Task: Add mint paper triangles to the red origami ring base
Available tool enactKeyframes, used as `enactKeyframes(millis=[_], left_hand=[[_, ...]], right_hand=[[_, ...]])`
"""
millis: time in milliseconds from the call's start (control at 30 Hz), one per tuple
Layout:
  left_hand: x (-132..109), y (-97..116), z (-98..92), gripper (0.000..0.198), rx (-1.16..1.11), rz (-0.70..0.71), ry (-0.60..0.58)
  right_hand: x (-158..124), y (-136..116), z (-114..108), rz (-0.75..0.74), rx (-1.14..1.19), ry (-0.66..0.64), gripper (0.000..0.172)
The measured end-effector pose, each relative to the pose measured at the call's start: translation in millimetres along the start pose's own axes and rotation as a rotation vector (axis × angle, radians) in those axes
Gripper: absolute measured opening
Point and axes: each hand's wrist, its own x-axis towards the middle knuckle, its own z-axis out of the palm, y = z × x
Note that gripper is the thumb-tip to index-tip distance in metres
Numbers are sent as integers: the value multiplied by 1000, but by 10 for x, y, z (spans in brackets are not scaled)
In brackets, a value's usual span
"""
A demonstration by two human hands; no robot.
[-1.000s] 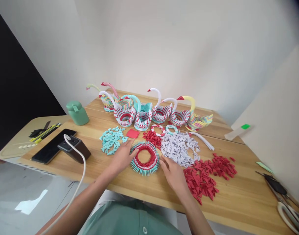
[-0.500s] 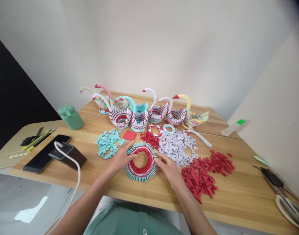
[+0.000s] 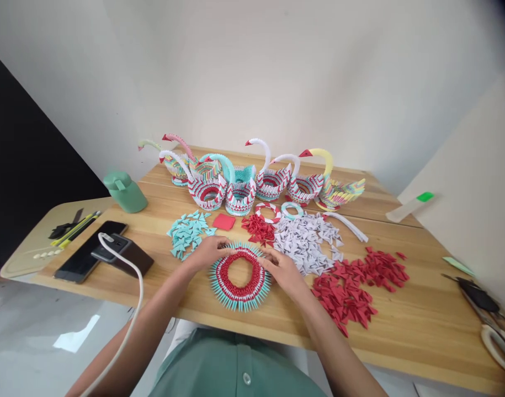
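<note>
A round ring of folded paper pieces point(image 3: 240, 298), red inside with a white band and turquoise points around its rim, lies on the wooden table near the front edge. My left hand point(image 3: 208, 252) grips its upper left rim, thumb on the inner side. On the upper right rim my right hand point(image 3: 282, 268) has its thumb and fingers closed. Turquoise paper triangles point(image 3: 189, 234) lie left of the ring, beside a red paper square point(image 3: 224, 221). Small red pieces point(image 3: 259, 229) and white triangles point(image 3: 306, 242) lie behind and to the right.
Several paper swans point(image 3: 240, 190) stand along the back. Two small rings point(image 3: 292, 210) lie before them. More red triangles point(image 3: 343, 295) are at right, scissors point(image 3: 479, 309) at far right. A green bottle point(image 3: 126, 193), a phone point(image 3: 89, 255) and a dark corded block point(image 3: 123, 256) are at left.
Both hands have shifted toward the back of the ring's rim. The ring looks tilted or turned a little differently. The whole view has moved slightly, with the table things further right.
</note>
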Motion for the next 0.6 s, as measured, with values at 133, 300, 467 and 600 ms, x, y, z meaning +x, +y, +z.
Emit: enactKeyframes(millis=[133, 300, 467, 600], left_hand=[[69, -33, 1, 41, 6, 13, -51], [76, 42, -2, 25, 71, 52, -84], [27, 140, 22, 18, 140, 89, -36], [-18, 150, 56, 14, 174, 115, 5]], right_hand=[[33, -18, -7, -56, -97, -52, 27], [25, -58, 17, -60, -235, -40, 18], [-9, -111, 52, -89, -366, 26, 11], [-28, -128, 82, -94, -425, 61, 10]])
